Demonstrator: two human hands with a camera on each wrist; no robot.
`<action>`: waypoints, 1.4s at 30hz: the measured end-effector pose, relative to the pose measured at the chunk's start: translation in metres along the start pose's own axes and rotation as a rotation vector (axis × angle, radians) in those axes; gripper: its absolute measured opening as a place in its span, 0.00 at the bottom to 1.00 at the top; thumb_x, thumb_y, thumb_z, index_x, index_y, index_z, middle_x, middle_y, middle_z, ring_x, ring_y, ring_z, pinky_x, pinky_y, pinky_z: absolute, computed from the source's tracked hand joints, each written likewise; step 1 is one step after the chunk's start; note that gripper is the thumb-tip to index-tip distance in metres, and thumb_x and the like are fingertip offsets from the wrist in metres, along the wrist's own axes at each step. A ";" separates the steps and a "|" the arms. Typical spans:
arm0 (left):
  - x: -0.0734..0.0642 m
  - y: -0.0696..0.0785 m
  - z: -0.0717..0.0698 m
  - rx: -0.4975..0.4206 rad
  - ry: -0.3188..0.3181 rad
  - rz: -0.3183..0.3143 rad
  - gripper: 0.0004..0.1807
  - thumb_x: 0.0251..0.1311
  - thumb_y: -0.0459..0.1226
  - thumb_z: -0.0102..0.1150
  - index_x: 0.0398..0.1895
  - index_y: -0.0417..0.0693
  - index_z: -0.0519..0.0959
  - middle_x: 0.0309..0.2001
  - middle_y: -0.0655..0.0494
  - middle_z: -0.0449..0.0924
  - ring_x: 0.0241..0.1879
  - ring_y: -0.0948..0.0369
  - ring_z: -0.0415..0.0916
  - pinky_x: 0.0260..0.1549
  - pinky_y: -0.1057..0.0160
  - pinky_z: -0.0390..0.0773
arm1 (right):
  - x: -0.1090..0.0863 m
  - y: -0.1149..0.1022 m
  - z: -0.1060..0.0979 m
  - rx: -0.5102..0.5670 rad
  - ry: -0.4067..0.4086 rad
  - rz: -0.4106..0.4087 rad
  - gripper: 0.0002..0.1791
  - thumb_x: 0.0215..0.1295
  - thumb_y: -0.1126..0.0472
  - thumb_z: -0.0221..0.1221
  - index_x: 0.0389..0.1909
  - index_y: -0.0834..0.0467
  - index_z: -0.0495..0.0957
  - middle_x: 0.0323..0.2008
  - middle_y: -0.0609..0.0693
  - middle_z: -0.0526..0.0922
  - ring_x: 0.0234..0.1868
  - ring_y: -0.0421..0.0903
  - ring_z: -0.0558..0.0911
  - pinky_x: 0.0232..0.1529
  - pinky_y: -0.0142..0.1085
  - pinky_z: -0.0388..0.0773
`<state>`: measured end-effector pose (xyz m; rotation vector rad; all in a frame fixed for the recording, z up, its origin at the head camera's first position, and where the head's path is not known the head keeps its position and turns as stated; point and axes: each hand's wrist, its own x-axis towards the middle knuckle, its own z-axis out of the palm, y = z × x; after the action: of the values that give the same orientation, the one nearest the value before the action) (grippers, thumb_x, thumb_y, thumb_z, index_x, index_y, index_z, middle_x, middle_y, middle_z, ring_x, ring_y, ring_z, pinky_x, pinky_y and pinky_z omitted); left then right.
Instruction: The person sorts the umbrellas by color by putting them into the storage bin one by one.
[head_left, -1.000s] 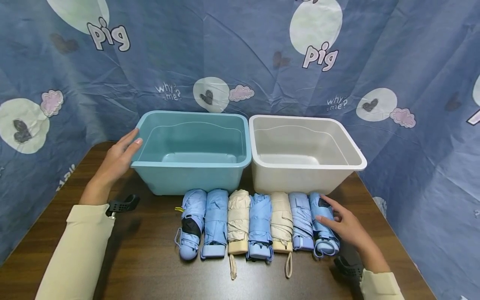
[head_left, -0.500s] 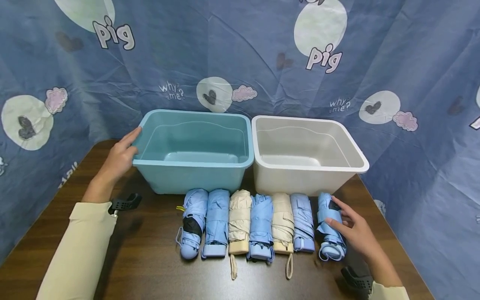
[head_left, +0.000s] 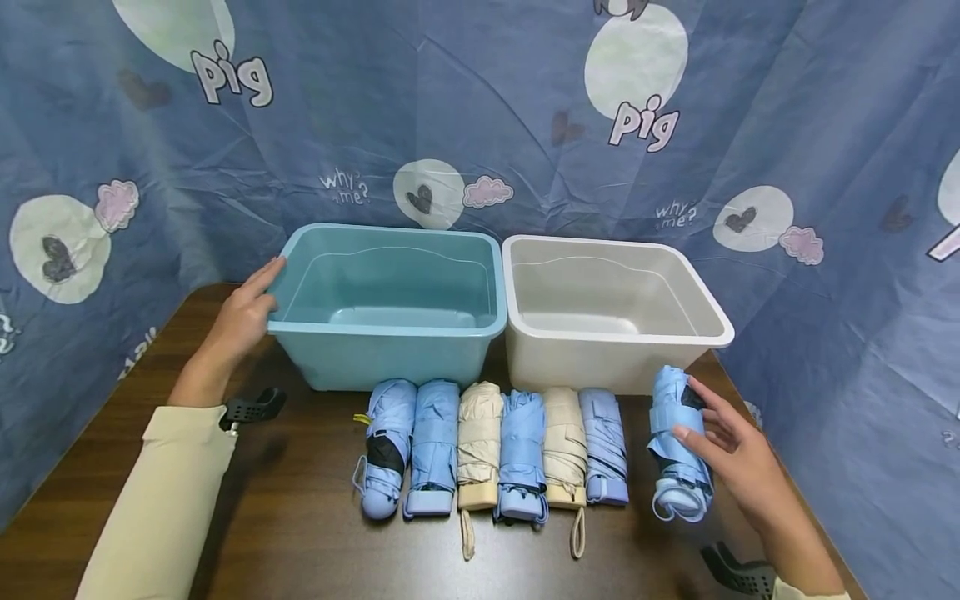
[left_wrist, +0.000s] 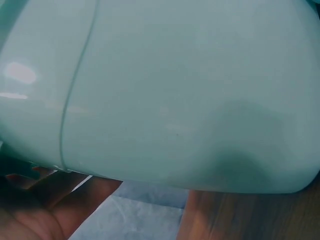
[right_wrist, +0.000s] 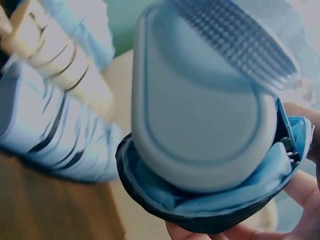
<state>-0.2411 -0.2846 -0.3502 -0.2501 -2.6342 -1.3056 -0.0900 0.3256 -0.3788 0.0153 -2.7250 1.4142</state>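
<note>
My right hand (head_left: 746, 458) holds a folded light-blue umbrella (head_left: 677, 429) between thumb and fingers, at the right of a row of compact umbrellas. The right wrist view shows its oval handle end (right_wrist: 200, 110) and a ribbed wrist strap (right_wrist: 240, 40). My left hand (head_left: 236, 325) touches the left rim of a teal bin (head_left: 386, 331) with fairly straight fingers; in the left wrist view the bin wall (left_wrist: 165, 90) hides part of that hand. A lavender-blue umbrella (head_left: 604, 446) lies nearest to the held one, beside a cream umbrella (head_left: 564, 442).
A white bin (head_left: 622, 337) stands against the teal one, both showing bare floors inside. More folded umbrellas, blue (head_left: 435, 442) and cream (head_left: 480, 433), lie side by side before the bins on the wooden table (head_left: 315, 533). A printed blue cloth (head_left: 480, 100) hangs behind.
My right hand has drawn the light-blue umbrella away from the row to the right and raised it slightly. The left hand stays at the teal bin, its thumb now nearer the rim.
</note>
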 end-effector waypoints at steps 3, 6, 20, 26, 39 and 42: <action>-0.001 -0.001 -0.001 0.011 0.014 0.019 0.33 0.64 0.30 0.31 0.76 0.46 0.51 0.77 0.51 0.40 0.75 0.49 0.35 0.66 0.41 0.43 | -0.002 -0.012 -0.003 0.008 -0.004 -0.003 0.39 0.67 0.53 0.58 0.75 0.38 0.52 0.60 0.63 0.68 0.57 0.56 0.71 0.42 0.25 0.72; -0.001 -0.001 -0.002 0.010 0.017 0.027 0.33 0.64 0.31 0.32 0.76 0.46 0.51 0.77 0.55 0.41 0.75 0.53 0.35 0.67 0.44 0.44 | -0.004 -0.024 -0.006 0.006 -0.005 -0.020 0.38 0.67 0.54 0.58 0.75 0.37 0.53 0.60 0.62 0.67 0.57 0.52 0.72 0.43 0.24 0.71; -0.001 -0.004 -0.002 0.015 0.046 0.059 0.32 0.64 0.32 0.37 0.74 0.42 0.55 0.76 0.51 0.47 0.74 0.49 0.43 0.66 0.46 0.48 | 0.007 -0.081 -0.006 0.106 -0.044 -0.153 0.37 0.68 0.60 0.56 0.74 0.38 0.55 0.55 0.59 0.71 0.51 0.37 0.78 0.41 0.30 0.77; -0.001 -0.001 0.000 0.009 0.035 0.056 0.32 0.65 0.33 0.37 0.75 0.42 0.55 0.76 0.51 0.45 0.74 0.47 0.42 0.65 0.41 0.48 | 0.023 -0.106 -0.001 0.204 -0.085 -0.169 0.36 0.68 0.60 0.57 0.74 0.38 0.56 0.54 0.58 0.70 0.49 0.41 0.80 0.37 0.35 0.80; -0.002 0.001 -0.002 0.025 0.033 0.039 0.33 0.64 0.33 0.39 0.75 0.42 0.54 0.76 0.51 0.46 0.74 0.47 0.43 0.65 0.41 0.49 | 0.069 -0.145 0.027 0.374 -0.150 -0.136 0.35 0.66 0.53 0.60 0.72 0.35 0.58 0.55 0.60 0.70 0.45 0.47 0.79 0.38 0.37 0.79; -0.001 0.001 -0.001 0.019 0.020 0.047 0.34 0.63 0.32 0.40 0.75 0.42 0.54 0.76 0.51 0.46 0.74 0.47 0.42 0.64 0.40 0.50 | 0.077 -0.151 0.032 0.379 -0.150 -0.130 0.36 0.65 0.52 0.60 0.72 0.34 0.58 0.56 0.60 0.70 0.46 0.48 0.79 0.39 0.37 0.79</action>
<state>-0.2402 -0.2852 -0.3489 -0.2925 -2.6067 -1.2618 -0.1626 0.2136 -0.2686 0.3243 -2.4627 1.9312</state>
